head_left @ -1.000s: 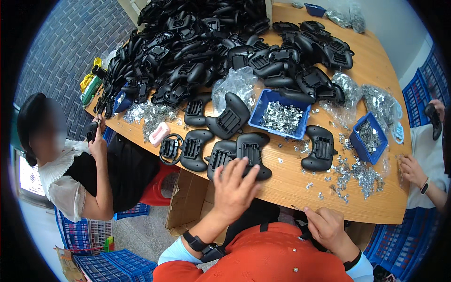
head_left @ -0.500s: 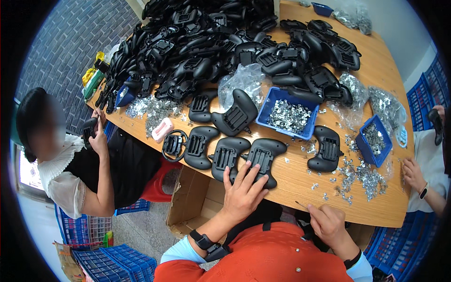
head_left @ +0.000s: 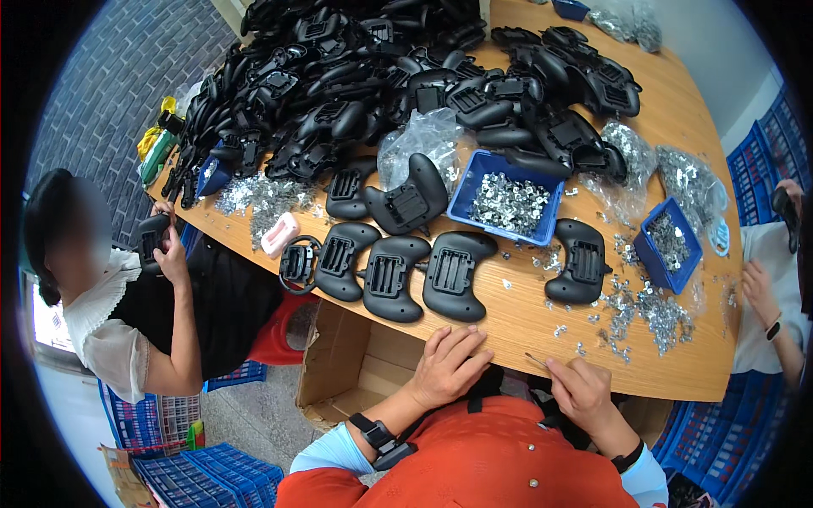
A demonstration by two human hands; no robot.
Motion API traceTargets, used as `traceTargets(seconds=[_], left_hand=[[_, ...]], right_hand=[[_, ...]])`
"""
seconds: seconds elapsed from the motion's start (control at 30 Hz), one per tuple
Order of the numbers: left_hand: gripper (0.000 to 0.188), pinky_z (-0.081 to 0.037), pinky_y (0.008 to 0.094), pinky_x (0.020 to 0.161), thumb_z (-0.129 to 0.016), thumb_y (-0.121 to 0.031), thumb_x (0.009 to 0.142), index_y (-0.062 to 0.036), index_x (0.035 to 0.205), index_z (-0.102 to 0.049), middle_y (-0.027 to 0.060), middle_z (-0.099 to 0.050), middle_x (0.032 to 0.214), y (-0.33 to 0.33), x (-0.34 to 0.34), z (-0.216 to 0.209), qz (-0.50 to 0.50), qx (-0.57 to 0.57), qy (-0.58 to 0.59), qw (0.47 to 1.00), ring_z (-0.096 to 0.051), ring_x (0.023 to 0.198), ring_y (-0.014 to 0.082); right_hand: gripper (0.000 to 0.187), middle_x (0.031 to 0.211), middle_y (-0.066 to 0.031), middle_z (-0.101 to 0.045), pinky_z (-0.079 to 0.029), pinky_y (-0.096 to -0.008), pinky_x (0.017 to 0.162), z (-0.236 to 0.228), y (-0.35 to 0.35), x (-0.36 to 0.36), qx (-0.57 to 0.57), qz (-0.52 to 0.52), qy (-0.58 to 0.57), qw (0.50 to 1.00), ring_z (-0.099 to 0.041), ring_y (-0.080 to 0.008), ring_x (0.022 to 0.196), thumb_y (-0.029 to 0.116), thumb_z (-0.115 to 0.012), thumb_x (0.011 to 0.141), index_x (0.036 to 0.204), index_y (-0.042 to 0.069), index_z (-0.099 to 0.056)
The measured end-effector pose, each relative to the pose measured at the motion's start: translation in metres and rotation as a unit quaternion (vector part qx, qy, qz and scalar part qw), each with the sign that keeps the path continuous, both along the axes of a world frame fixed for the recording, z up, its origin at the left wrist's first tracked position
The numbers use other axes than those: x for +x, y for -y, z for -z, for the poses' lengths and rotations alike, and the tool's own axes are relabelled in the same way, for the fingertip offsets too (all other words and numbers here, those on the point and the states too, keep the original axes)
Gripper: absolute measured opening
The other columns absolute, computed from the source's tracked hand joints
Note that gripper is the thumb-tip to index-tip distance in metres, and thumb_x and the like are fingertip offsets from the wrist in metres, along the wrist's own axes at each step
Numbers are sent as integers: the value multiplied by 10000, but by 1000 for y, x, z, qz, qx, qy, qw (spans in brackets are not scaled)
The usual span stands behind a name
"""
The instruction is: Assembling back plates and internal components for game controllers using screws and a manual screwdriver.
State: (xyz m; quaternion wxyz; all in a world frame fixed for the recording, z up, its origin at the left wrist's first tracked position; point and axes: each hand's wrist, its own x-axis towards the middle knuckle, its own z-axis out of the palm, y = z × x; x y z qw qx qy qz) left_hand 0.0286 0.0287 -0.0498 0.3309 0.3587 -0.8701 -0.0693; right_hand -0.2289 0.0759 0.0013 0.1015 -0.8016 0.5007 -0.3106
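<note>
Drawn back from the row of controllers since the earlier frame, the left hand [head_left: 449, 360] lies at the near edge of the worktop [head_left: 517, 326], fingers loosely curled, seemingly holding nothing. Right hand [head_left: 584, 389] fingers pinch a thin tool [head_left: 536, 361], its tip pointing left. Just beyond the left fingers, at lower centre, the nearest game controller [head_left: 457, 275] lies with its slotted recess up. A careless sleeve could nudge a controller off the edge into the cardboard box [head_left: 339, 364] below; loose clips [head_left: 652, 317] at right could stray into a recess. Centre, a blue tray [head_left: 491, 229] holds heaped metal clips; a smaller tray [head_left: 652, 261] at right holds more. Upper right, clear bags [head_left: 686, 178] contain small metal parts.
</note>
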Motion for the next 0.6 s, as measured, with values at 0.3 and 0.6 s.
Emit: traceTargets(seconds=[0.3,0.6], left_hand=[[342,-329,420,1002,-750,-144,705,-143,1023,-623,73,-589,1165,1,-5,0,-14,4,-5,1000,-545,1121,249],[289,-458,468,887,-680,10,685,-46,957,-602,126,-642,1003,38,19,-101,111,-10,-59,992,-624,965,296]], right_hand=[[331,612,-59,-451,-389,-338,421,7,2,1,-8,9,4,1000,-505,-218,471,-6,-693,698,1026,30,-671],[266,623,-90,-507,-393,-344,435,4,1,5,-11,18,7,1000,-520,-242,474,-53,-676,699,959,3,-665]])
